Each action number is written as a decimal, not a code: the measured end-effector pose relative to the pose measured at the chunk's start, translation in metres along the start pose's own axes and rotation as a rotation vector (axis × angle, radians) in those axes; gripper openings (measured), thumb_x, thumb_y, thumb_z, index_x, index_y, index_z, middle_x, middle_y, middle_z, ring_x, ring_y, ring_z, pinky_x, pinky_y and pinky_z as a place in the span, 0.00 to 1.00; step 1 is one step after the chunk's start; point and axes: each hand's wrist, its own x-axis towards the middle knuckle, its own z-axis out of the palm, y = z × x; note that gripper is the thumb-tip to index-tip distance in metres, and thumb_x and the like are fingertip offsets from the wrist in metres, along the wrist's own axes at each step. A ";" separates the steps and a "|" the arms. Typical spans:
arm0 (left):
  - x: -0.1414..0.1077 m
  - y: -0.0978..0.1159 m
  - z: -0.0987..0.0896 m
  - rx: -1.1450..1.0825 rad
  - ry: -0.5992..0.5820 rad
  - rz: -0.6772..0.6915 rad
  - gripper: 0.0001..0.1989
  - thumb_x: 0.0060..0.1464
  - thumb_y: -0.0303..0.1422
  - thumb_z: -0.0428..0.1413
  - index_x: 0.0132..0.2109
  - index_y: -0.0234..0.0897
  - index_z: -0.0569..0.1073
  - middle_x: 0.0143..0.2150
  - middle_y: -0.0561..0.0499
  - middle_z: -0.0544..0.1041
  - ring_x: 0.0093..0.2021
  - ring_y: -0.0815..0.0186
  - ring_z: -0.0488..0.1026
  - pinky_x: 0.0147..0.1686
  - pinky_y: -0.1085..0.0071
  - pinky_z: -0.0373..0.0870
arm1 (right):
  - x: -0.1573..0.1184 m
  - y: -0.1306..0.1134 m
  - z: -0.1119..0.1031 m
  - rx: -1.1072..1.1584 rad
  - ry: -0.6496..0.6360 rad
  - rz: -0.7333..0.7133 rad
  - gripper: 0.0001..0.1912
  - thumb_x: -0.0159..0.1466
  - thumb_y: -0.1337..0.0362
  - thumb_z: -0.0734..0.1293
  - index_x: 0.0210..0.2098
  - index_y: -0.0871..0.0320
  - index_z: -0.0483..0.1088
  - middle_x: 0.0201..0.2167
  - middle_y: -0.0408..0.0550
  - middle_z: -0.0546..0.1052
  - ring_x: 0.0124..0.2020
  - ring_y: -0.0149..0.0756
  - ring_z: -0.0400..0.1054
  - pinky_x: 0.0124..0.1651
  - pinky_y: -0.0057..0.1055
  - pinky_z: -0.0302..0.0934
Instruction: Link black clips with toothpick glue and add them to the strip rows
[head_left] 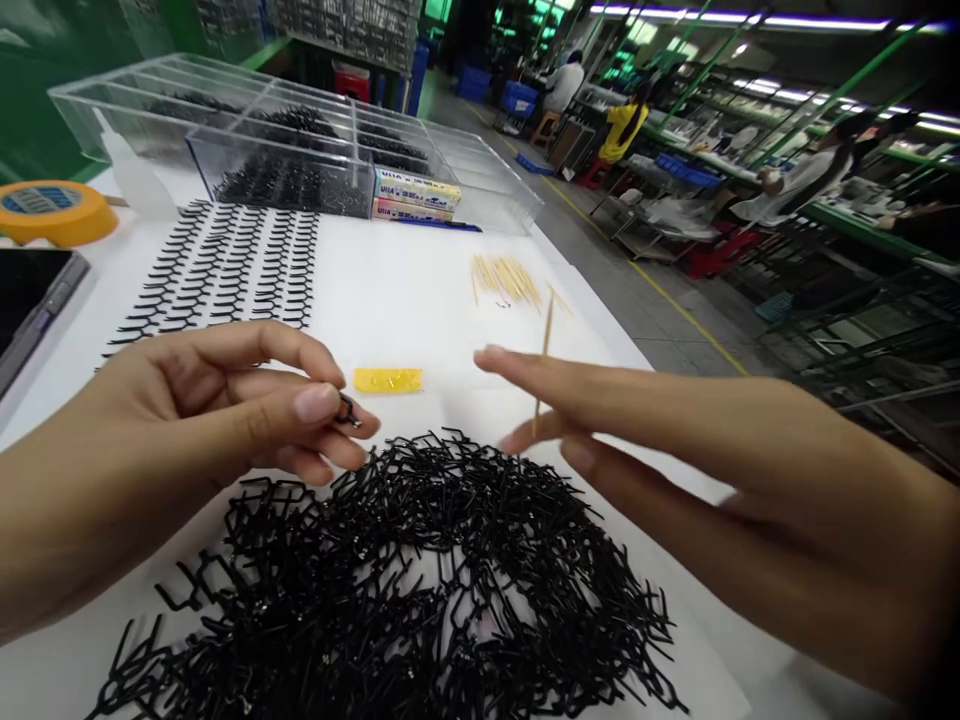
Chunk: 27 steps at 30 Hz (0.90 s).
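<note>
Left hand [142, 440]: at 9 o'clock, just above the table [450, 300].
Left fingers [315, 402]: pressed close, pinching a small black clip [347, 410].
Right hand [675, 480]: at 3 o'clock, reaching in over the table.
Right fingers [525, 362]: a little spread, right by a thin wooden stick [544, 370] standing almost straight up; too blurry to tell if pinching it.
Between the hands: a yellow strip of tape [388, 380], flat on the table.
Below the hands: a big messy heap of black wire clips [420, 590], at 6 o'clock.
At 11 o'clock: neat rows of black clips [225, 270], flat on the table.
At 12 o'clock: a small clear box [292, 175] full of black clips, inside a big clear tray [150, 100] with walls.
At 1 o'clock: a small pile of wooden sticks [506, 280], on the table.
At 10 o'clock: a roll of orange tape [56, 212].
Far off at 2 o'clock: a co-worker in a yellow shirt [622, 130], on the other side of a walkway.
</note>
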 end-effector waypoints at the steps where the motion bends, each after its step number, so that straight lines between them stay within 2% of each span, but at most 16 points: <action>1: 0.000 0.000 0.000 0.005 -0.028 0.016 0.06 0.45 0.36 0.64 0.30 0.42 0.75 0.26 0.62 0.79 0.25 0.77 0.76 0.25 0.88 0.72 | 0.010 -0.002 0.001 -0.056 0.000 -0.054 0.24 0.62 0.75 0.61 0.56 0.54 0.67 0.37 0.39 0.78 0.38 0.35 0.73 0.42 0.27 0.68; 3: -0.001 -0.001 -0.002 0.023 -0.092 0.092 0.04 0.48 0.37 0.62 0.31 0.45 0.75 0.29 0.63 0.79 0.28 0.77 0.76 0.27 0.90 0.72 | 0.029 -0.009 0.005 -0.113 0.086 -0.158 0.21 0.61 0.76 0.62 0.53 0.59 0.69 0.37 0.40 0.79 0.36 0.35 0.73 0.38 0.27 0.69; 4: -0.001 -0.002 -0.003 0.038 -0.110 0.139 0.03 0.49 0.37 0.61 0.32 0.46 0.75 0.30 0.63 0.79 0.30 0.77 0.76 0.27 0.90 0.72 | 0.038 -0.012 0.008 -0.095 0.170 -0.192 0.19 0.60 0.77 0.63 0.49 0.60 0.72 0.37 0.40 0.79 0.36 0.35 0.74 0.38 0.27 0.69; 6: -0.002 -0.003 -0.006 0.065 -0.126 0.199 0.02 0.50 0.37 0.60 0.32 0.48 0.75 0.32 0.64 0.78 0.30 0.77 0.76 0.27 0.90 0.73 | 0.052 -0.018 0.014 0.006 0.309 -0.194 0.13 0.59 0.78 0.67 0.41 0.59 0.75 0.38 0.39 0.79 0.36 0.33 0.74 0.39 0.26 0.69; 8: -0.003 -0.003 -0.006 0.070 -0.113 0.219 0.02 0.50 0.38 0.60 0.32 0.48 0.75 0.30 0.64 0.76 0.27 0.80 0.74 0.28 0.92 0.72 | 0.059 -0.020 0.021 0.138 0.343 -0.166 0.08 0.58 0.76 0.70 0.36 0.60 0.75 0.35 0.38 0.79 0.33 0.28 0.73 0.36 0.23 0.70; 10: -0.004 -0.002 -0.005 0.076 -0.104 0.243 0.01 0.50 0.36 0.60 0.32 0.48 0.75 0.26 0.65 0.74 0.25 0.81 0.72 0.28 0.94 0.70 | 0.059 -0.019 0.029 0.277 0.283 -0.132 0.02 0.61 0.72 0.68 0.34 0.62 0.74 0.30 0.38 0.79 0.29 0.23 0.72 0.31 0.17 0.68; 12: -0.006 -0.001 -0.004 0.078 -0.080 0.260 0.04 0.51 0.31 0.60 0.32 0.49 0.75 0.25 0.66 0.74 0.26 0.81 0.73 0.28 0.95 0.69 | 0.056 -0.015 0.035 0.447 0.181 -0.062 0.06 0.65 0.70 0.64 0.35 0.63 0.73 0.27 0.40 0.77 0.27 0.22 0.71 0.29 0.15 0.67; 15: -0.007 0.001 -0.002 0.057 -0.067 0.247 0.10 0.51 0.24 0.58 0.32 0.49 0.76 0.26 0.66 0.75 0.26 0.81 0.74 0.28 0.95 0.70 | 0.049 -0.012 0.041 0.791 0.004 0.083 0.09 0.69 0.69 0.58 0.38 0.64 0.70 0.28 0.45 0.76 0.28 0.26 0.73 0.28 0.17 0.67; 17: -0.006 0.002 -0.001 0.031 -0.077 0.212 0.10 0.50 0.23 0.58 0.31 0.48 0.76 0.25 0.66 0.76 0.26 0.80 0.74 0.28 0.94 0.70 | 0.047 -0.013 0.043 0.928 -0.085 0.142 0.10 0.69 0.68 0.56 0.41 0.63 0.68 0.29 0.47 0.76 0.28 0.29 0.74 0.26 0.19 0.67; 19: -0.004 0.003 0.001 -0.027 -0.077 0.160 0.08 0.49 0.25 0.60 0.30 0.46 0.76 0.25 0.64 0.76 0.25 0.80 0.74 0.27 0.92 0.71 | 0.048 -0.014 0.045 0.978 -0.120 0.168 0.10 0.69 0.68 0.56 0.41 0.63 0.68 0.29 0.47 0.76 0.29 0.30 0.74 0.27 0.19 0.67; 23: -0.004 0.002 0.006 -0.171 -0.091 0.081 0.03 0.48 0.28 0.61 0.30 0.42 0.77 0.26 0.61 0.78 0.28 0.78 0.75 0.28 0.92 0.71 | 0.049 -0.016 0.048 1.016 -0.154 0.188 0.09 0.66 0.71 0.60 0.38 0.59 0.72 0.27 0.44 0.75 0.27 0.24 0.70 0.29 0.15 0.65; 27: -0.008 0.001 0.008 -0.165 -0.105 0.072 0.04 0.48 0.26 0.61 0.30 0.41 0.77 0.24 0.61 0.77 0.26 0.79 0.75 0.27 0.93 0.70 | 0.044 -0.015 0.050 1.138 -0.242 0.325 0.04 0.64 0.66 0.65 0.35 0.57 0.72 0.24 0.42 0.75 0.22 0.22 0.66 0.20 0.13 0.56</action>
